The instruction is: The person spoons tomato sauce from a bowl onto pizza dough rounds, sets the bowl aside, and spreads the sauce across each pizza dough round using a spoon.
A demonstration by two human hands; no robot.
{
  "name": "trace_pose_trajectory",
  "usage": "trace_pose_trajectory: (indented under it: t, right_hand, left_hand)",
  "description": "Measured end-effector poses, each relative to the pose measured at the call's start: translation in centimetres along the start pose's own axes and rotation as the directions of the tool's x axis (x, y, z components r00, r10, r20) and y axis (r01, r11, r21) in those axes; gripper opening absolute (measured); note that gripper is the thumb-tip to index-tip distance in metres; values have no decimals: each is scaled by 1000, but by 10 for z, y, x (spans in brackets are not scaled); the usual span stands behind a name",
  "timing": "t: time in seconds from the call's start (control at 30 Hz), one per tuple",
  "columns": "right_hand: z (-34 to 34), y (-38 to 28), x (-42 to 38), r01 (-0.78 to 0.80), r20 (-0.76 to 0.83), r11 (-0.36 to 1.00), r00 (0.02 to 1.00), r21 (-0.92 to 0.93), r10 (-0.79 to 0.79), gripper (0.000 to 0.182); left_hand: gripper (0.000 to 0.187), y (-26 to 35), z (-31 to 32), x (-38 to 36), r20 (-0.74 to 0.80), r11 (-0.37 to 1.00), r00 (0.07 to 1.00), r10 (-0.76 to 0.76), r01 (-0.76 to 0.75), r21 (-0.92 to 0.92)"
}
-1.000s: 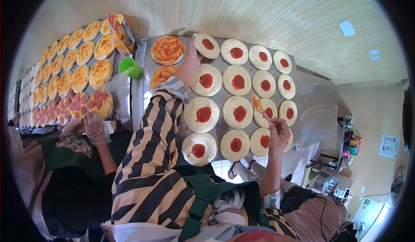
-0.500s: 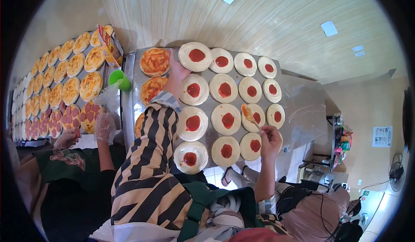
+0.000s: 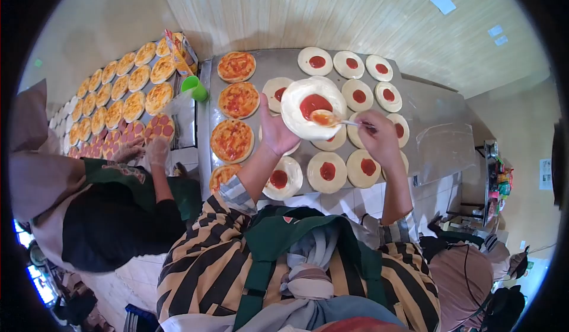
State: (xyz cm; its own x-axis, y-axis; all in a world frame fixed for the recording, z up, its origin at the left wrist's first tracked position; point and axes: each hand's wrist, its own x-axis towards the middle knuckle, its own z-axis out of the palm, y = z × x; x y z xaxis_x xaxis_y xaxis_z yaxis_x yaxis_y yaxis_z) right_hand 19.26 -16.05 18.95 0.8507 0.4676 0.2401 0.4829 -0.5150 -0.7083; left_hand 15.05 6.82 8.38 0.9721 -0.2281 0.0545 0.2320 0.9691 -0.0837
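My left hand holds up a round pale dough base with a blob of red sauce in its middle, lifted above the metal table. My right hand grips a spoon whose sauce-coated bowl rests on that base. Under and around the raised base lie several more dough rounds, each with a red dab, such as the dough round. To the left sit sauce-spread bases.
A person in a dark top and clear gloves works at the left over a tray of several topped pizzas. A green cup and a snack bag stand between the trays. The table's right part is bare metal.
My left hand has picked a dough base off the table and brought it toward me. My right hand has moved the spoon onto it. More sauce-spread bases show at left.
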Motion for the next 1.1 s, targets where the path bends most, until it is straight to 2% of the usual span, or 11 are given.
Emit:
trace_pose_trajectory:
  t: [0.1, 0.23, 0.37, 0.47, 0.57, 0.63, 0.7, 0.9, 0.97, 1.03, 1.1]
  right_hand:
    - [4, -11, -9, 45, 51, 999, 998, -3, -45, 13]
    - [-25, -8, -39, 45, -86, 998, 995, -33, -48, 14]
    - [-54, 0, -78, -25, 24, 999, 999, 29, 24, 14]
    - [-56, -8, -91, 101, -71, 995, 992, -17, -102, 14]
    - [-79, 9, -110, 52, -216, 999, 975, -7, -52, 15]
    - [-101, 17, -134, 40, -185, 997, 982, -59, -51, 14]
    - [-111, 17, -152, -108, -56, 991, 992, 80, 112, 13]
    - [-104, 14, -146, 22, -146, 990, 989, 141, -1, 8]
    - [-116, 17, -150, 101, -304, 995, 948, 11, -93, 10]
    - [-127, 23, -166, 84, -274, 996, 958, 4, -80, 10]
    - [-134, 17, -178, -106, -84, 982, 989, 159, 121, 9]
  left_hand:
    - [111, -31, 15, -19, -5, 997, 998, -66, 65, -45]
    - [109, -66, 30, -38, 23, 1000, 1000, -22, 22, 8]
    - [107, -98, 36, -41, 15, 997, 999, 29, -30, 76]
    - [106, -132, 39, -42, 12, 995, 1000, -16, 15, 98]
    - [106, -159, 46, -46, 15, 994, 1000, -21, 19, 111]
    - [106, -170, 48, -48, -4, 991, 1000, -5, 6, 136]
    - [107, -179, 49, -48, 0, 989, 1000, -22, 21, 146]
    - [104, -209, 57, -47, 48, 989, 996, -73, 66, 132]
    - [104, -209, 58, -50, 59, 991, 997, -49, 41, 129]
    - [105, -207, 61, -54, 60, 991, 997, -49, 41, 131]
    - [105, -206, 62, -55, 59, 990, 997, -42, 33, 138]
